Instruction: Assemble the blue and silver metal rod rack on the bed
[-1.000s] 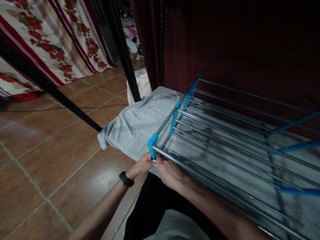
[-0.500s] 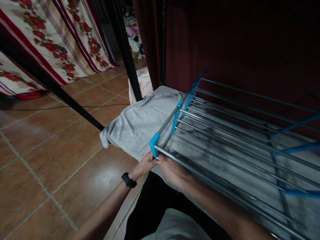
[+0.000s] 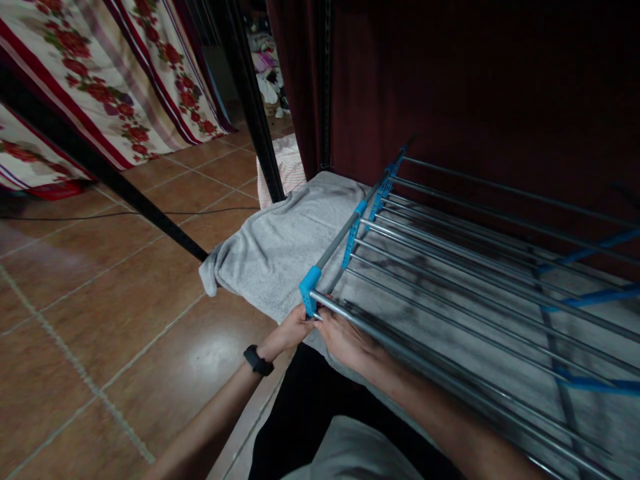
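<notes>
Black fabric trousers (image 3: 285,413) are seen nearest, just below the hands. A black wristwatch-like band (image 3: 258,361) is worn behind the left hand (image 3: 294,327). By the left hand and the right hand (image 3: 344,339), both narrowly closed, a rack of silver metal bars and blue plastic joints (image 3: 450,260) is gripped at its near corner; the fingertips are partly hidden. To the right of the hands, the rack is spread above a soft grey cloth (image 3: 265,253). Beyond the hands, a dark maroon curtain (image 3: 425,87) is hung; a white, red-flowered curtain (image 3: 95,80) is seen far leftward.
</notes>
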Demonstrator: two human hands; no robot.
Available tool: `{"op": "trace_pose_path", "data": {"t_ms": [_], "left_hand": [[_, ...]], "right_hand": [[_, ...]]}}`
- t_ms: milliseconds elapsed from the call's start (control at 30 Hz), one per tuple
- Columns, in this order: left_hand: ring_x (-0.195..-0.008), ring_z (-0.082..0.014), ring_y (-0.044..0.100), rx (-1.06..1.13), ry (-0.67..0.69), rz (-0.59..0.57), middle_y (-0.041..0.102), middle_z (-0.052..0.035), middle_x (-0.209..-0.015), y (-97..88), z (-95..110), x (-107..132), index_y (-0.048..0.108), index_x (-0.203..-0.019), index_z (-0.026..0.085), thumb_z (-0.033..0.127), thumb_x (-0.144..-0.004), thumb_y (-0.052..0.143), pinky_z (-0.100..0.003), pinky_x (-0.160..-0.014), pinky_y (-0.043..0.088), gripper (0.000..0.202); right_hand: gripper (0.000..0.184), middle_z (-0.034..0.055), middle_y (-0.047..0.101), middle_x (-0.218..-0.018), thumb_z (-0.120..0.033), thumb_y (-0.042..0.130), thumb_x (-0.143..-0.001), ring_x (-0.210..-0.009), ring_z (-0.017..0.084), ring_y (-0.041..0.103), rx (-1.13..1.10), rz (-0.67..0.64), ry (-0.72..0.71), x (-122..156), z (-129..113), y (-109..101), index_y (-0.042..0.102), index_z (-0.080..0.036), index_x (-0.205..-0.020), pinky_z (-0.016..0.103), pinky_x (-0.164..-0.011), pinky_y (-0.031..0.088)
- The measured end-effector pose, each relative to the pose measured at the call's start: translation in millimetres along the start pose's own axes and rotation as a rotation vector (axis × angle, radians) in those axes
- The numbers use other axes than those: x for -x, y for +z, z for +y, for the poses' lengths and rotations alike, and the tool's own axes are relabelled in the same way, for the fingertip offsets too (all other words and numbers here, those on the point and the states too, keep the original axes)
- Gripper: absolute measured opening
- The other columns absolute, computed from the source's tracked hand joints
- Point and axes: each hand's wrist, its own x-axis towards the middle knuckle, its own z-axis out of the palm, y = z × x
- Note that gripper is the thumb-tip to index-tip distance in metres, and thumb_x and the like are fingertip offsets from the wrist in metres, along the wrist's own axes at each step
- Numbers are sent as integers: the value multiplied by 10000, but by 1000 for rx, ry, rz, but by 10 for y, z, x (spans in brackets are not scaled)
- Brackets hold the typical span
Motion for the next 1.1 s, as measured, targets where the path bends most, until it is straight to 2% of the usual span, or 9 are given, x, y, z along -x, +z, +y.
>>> {"op": "trace_pose_path", "data": {"t_ms": [167,267,400,567,667,833,933,1033,1100], "left_hand": [[-1205,-290,604,-11,-27,16,718,-92,-1141,25,-24,-8,660,-1249,183,334,-835,633,-483,-1122,430,442],[-1175,-272,613,-79,-9,46,699,-93,-1198,25,-84,7,655,-1235,180,308,-826,626,-476,-1121,432,430],[-1146,-254,612,-191,-4,78,659,-104,-1277,-25,-187,79,643,-1211,180,350,-825,669,-466,-1111,441,423],[-1143,-247,623,-259,-3,63,662,-116,-1247,-112,-246,166,628,-1158,177,379,-899,591,-440,-1075,470,330],[-1132,-251,639,-312,-8,44,687,-105,-1201,-129,-209,170,628,-1134,189,391,-916,567,-423,-1057,482,304],[-1151,-269,644,-359,3,64,702,-115,-1194,-105,-118,140,627,-1127,191,440,-928,539,-426,-1038,498,332],[-1113,-278,665,-403,16,101,725,-113,-1136,-109,-141,139,633,-1090,191,486,-919,511,-432,-1005,522,362],[-923,-293,710,-478,2,151,746,-83,-916,-139,-223,148,640,-918,211,643,-870,498,-434,-871,582,457],[-763,-301,701,-537,15,189,698,-49,-714,-152,-267,116,616,-777,233,792,-793,489,-430,-726,604,573]], "right_hand": [[368,139,690,-1220,-281,357,-1036,-1149,238,643,19,12,-13,28,19,14,604,-159,-1280,321,-1000,488],[371,120,670,-1273,-294,384,-1028,-1150,234,643,0,30,-27,148,81,12,581,-179,-1320,326,-1011,486],[424,103,679,-1265,-327,381,-1031,-1096,244,674,34,40,58,546,322,63,501,-212,-1421,344,-950,530],[425,103,724,-1167,-356,304,-1051,-1027,244,706,123,79,179,1166,726,237,546,-225,-1375,356,-897,549],[401,94,731,-1151,-353,306,-1054,-1033,231,708,144,82,255,1369,839,310,569,-250,-1339,333,-856,552],[363,80,736,-1143,-309,322,-1053,-967,209,725,105,16,263,1379,847,324,591,-255,-1290,311,-810,546],[357,82,731,-1160,-305,323,-1053,-956,209,729,78,7,273,1338,825,303,582,-257,-1295,318,-811,548],[352,85,730,-1158,-336,333,-1050,-979,223,729,49,-3,290,1329,789,285,564,-270,-1308,333,-797,564],[345,76,739,-1127,-380,355,-1042,-968,237,733,9,-18,282,1324,777,274,557,-282,-1304,348,-765,579]]}}
